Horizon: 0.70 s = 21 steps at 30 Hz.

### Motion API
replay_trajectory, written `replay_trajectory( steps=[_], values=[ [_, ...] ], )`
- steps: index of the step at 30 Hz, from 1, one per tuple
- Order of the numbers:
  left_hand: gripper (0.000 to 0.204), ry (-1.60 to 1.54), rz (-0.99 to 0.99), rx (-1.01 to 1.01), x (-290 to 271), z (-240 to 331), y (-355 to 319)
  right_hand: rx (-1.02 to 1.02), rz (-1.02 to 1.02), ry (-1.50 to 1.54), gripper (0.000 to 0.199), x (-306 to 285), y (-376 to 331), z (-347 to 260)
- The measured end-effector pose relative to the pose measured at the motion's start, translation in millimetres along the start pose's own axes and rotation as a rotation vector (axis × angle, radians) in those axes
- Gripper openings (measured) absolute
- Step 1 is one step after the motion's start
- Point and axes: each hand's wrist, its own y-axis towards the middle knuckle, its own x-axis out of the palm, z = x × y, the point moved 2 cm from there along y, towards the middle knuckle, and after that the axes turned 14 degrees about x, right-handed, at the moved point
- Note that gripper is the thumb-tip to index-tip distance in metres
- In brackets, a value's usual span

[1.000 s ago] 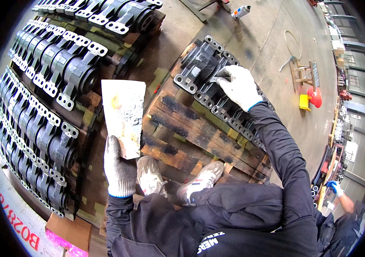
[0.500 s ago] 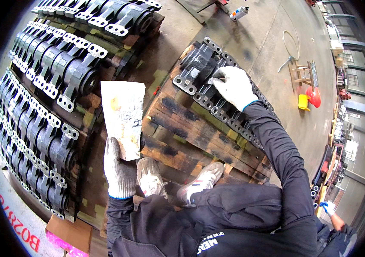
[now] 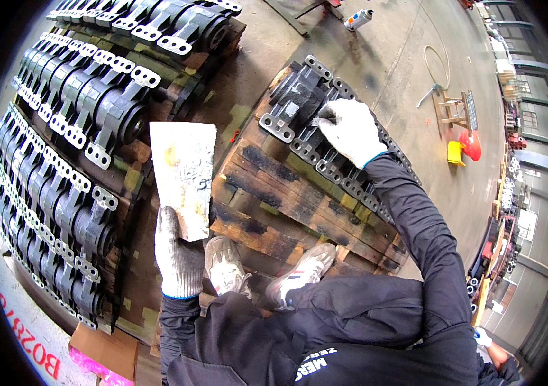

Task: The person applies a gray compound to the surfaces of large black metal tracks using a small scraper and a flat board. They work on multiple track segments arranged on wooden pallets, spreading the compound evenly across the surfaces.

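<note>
In my left hand, in a white knitted glove, is a flat whitish board, held at its lower end. Grey smears and a yellow-brown stain mark its face. My right hand, also gloved, is over a row of black track rollers with bare-metal mounting lugs. Its fingers are curled together at a roller near the far end of the row; whatever they pinch is hidden. This row lies on a wooden pallet with black stains, in front of my shoes.
More rows of black rollers fill pallets on the left. A cardboard box sits lower left. A spray can is on the floor beyond, with a wooden stool, yellow object and red helmet-like object rightward. Another person's gloved hand shows lower right.
The board in my left hand has shifted slightly left. My right hand stays almost in place at the rollers. The other person's hand at lower right has moved down.
</note>
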Motion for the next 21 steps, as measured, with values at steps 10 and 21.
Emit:
replay_trajectory(
  steps=[10,21],
  values=[
    [0.053,0.004,-0.030,0.014,-1,0,2,-0.015,0.062,-0.058,0.017,-10,0,13],
    [0.054,0.020,-0.023,0.006,-5,-4,2,-0.009,0.029,0.003,0.018,6,2,14]
  ],
)
